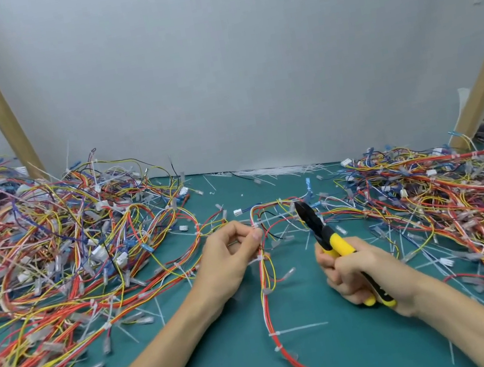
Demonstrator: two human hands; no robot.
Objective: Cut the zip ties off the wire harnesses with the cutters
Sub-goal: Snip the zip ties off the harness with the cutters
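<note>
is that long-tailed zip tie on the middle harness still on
Still on: the zip tie circles the harness, its long tail sticking out to the right.

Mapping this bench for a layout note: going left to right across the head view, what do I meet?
Large tangled pile of multicoloured wire harnesses → left hand pinching a red-and-yellow wire harness → yellow-handled black cutters gripped by the right hand → second tangled pile of multicoloured wire harnesses.

The left hand (231, 259) and right hand (363, 275) are bare, as are the left forearm (155, 360) and right forearm (472, 324) across the lower frame.
</note>
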